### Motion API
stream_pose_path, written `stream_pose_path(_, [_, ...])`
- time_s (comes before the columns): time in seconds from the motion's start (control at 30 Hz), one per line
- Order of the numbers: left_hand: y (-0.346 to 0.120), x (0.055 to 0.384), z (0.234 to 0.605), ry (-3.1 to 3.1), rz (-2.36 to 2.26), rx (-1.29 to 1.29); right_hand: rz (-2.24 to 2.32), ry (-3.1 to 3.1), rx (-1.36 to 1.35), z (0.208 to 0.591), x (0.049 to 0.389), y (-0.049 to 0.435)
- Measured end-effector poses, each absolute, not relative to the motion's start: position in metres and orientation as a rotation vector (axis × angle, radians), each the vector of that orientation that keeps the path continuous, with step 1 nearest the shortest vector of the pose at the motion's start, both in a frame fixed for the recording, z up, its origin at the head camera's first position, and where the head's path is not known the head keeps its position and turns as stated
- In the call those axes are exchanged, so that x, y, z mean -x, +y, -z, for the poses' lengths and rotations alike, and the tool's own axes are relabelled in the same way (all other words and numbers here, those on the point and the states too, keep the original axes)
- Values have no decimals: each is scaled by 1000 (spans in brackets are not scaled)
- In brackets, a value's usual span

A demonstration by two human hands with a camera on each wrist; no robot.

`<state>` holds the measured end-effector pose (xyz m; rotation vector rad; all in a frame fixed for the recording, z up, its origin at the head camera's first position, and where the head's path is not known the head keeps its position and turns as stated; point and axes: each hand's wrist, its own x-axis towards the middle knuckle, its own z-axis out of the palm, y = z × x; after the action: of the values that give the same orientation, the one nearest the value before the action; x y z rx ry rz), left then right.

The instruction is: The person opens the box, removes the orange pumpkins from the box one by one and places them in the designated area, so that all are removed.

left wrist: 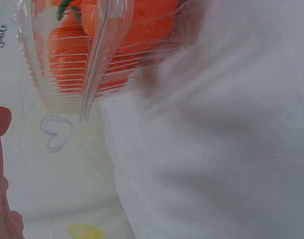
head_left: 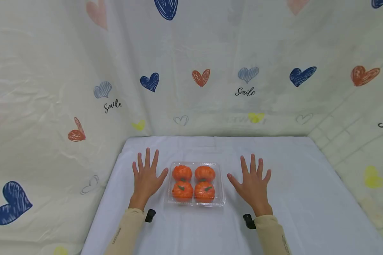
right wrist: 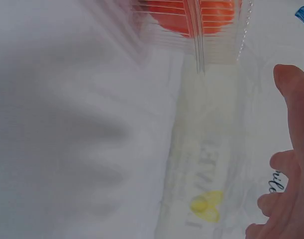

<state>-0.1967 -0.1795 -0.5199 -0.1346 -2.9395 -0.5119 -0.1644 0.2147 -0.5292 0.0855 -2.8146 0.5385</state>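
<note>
A clear plastic clamshell box (head_left: pixel 223 193) lies on the white-covered table between the two hands, its lid down. Inside it are several small orange pumpkins (head_left: pixel 183 191) with green stems, set in two rows. To the left of the box, my left hand (head_left: pixel 146 181) is spread with straight fingers, its thumb close to the box's side but apart from it. On the other side my right hand (head_left: pixel 253 184) is likewise spread and holds nothing. Both wrist views show the ribbed side of the box (left wrist: pixel 92 59) and part of each hand.
The table (head_left: pixel 191 230) has a white cloth cover. Behind it and at both sides hangs a pale curtain (head_left: pixel 191 42) printed with hearts and the word Smile. Each wrist bears a small black device, such as the one at the left wrist (head_left: pixel 150 215).
</note>
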Motion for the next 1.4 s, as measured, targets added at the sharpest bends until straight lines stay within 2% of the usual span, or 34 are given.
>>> stream_pose_path(0.33, [-178,180,531,-2900,583,218,-638,-2842,-147,542,151,196])
stream_pose_path(0.57, [-168,164,554,-2870,730,272,-846,-2874,-193,552,138,184])
stream_pose_path(0.83, [-161,144,585,-2846,1020,235,-1110,-2838,-248,568,127,176])
stream_pose_path(1.4, [-140,113,606,-2733,1467,120,-1366,-2891,-223,588,104,168])
